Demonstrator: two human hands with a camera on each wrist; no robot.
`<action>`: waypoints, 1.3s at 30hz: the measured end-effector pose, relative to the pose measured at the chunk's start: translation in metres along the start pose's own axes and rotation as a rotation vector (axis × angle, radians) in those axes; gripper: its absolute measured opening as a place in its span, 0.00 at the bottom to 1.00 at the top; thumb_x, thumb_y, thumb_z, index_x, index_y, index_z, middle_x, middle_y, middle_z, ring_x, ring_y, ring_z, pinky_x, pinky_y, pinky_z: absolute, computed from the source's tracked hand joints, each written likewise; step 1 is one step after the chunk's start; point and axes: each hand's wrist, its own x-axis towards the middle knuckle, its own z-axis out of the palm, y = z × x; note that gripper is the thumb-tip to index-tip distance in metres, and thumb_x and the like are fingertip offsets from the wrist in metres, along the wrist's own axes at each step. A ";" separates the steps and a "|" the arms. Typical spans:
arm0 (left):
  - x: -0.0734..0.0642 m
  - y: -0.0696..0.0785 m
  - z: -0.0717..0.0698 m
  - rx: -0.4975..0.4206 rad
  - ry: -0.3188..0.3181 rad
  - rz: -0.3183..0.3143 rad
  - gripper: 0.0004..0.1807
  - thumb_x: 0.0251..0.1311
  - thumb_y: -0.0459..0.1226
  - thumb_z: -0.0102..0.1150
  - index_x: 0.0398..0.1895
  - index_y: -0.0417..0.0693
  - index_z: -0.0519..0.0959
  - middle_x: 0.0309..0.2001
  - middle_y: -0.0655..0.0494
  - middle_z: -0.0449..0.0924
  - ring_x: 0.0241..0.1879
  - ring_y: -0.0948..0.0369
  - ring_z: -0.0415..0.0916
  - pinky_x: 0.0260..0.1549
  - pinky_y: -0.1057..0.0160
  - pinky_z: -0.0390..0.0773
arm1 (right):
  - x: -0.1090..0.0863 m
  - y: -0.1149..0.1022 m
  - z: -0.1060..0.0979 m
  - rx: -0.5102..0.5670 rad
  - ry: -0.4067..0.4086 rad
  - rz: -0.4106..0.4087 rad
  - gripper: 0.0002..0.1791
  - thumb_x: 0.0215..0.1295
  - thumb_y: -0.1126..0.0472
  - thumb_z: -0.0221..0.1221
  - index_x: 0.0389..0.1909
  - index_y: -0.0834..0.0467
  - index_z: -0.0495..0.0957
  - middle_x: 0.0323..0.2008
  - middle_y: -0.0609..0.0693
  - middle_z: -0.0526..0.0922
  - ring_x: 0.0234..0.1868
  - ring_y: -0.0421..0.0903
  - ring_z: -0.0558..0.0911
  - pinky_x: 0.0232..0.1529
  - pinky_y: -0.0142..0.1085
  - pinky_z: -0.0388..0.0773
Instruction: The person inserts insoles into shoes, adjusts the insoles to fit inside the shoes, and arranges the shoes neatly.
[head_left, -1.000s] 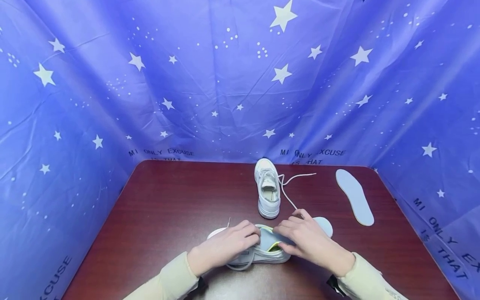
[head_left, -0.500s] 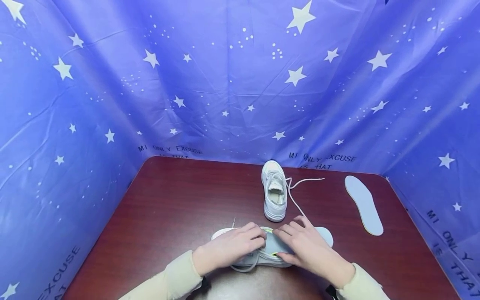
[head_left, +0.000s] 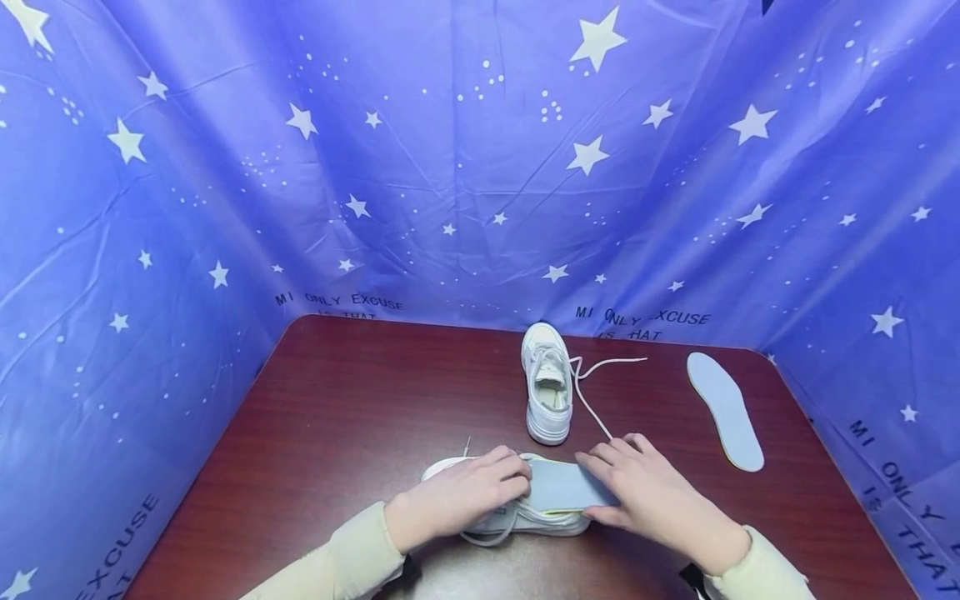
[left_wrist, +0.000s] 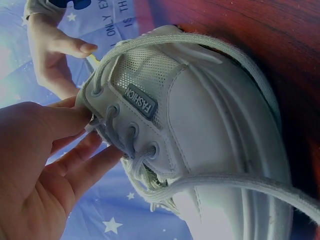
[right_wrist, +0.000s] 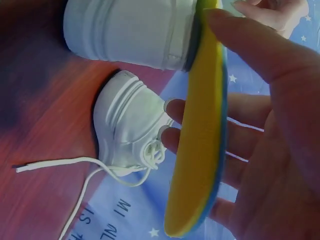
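Note:
A white lace-up sneaker (head_left: pixel 551 525) lies on the table near the front, toe to the left. My left hand (head_left: pixel 465 493) holds it at the eyelets and tongue, thumb on one side and fingers on the other, as the left wrist view shows. A blue-grey insole (head_left: pixel 558 486) sits partly inside the shoe opening, its front part hidden. My right hand (head_left: pixel 656 492) grips the insole by its edges, thumb on the near side and fingers on the far side. In the right wrist view, the insole's yellow underside (right_wrist: pixel 197 135) sticks out behind the shoe's heel.
Behind the hands stands a second white sneaker (head_left: pixel 550 421), with a loose lace (head_left: pixel 607 361) trailing right. Another insole (head_left: pixel 726 408) lies flat on the right side of the dark red table (head_left: pixel 360 392). A blue star-print cloth (head_left: pixel 450 167) encloses the table's back and sides.
My right hand has shifted right along the insole, so more of its top shows between the hands. The insole's heel end is now hidden behind that hand. My left hand keeps its hold.

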 end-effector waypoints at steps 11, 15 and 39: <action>-0.001 -0.001 0.002 -0.022 0.006 0.005 0.17 0.52 0.29 0.70 0.43 0.53 0.79 0.51 0.62 0.77 0.56 0.63 0.73 0.54 0.72 0.77 | 0.002 0.005 0.008 0.063 0.124 -0.092 0.26 0.47 0.43 0.75 0.41 0.56 0.83 0.35 0.42 0.79 0.38 0.43 0.78 0.45 0.43 0.73; -0.002 -0.001 0.001 -0.025 0.002 0.002 0.17 0.52 0.29 0.70 0.44 0.53 0.80 0.52 0.63 0.77 0.56 0.63 0.73 0.54 0.72 0.77 | 0.003 0.004 0.011 0.067 0.158 -0.112 0.23 0.47 0.46 0.74 0.40 0.56 0.82 0.34 0.41 0.79 0.37 0.42 0.77 0.47 0.42 0.72; -0.001 0.000 0.002 -0.007 0.033 0.027 0.15 0.55 0.29 0.68 0.44 0.52 0.80 0.52 0.62 0.78 0.56 0.63 0.73 0.57 0.72 0.76 | 0.012 -0.011 0.021 0.001 0.160 -0.115 0.26 0.47 0.41 0.75 0.40 0.55 0.82 0.34 0.43 0.79 0.36 0.44 0.77 0.47 0.44 0.71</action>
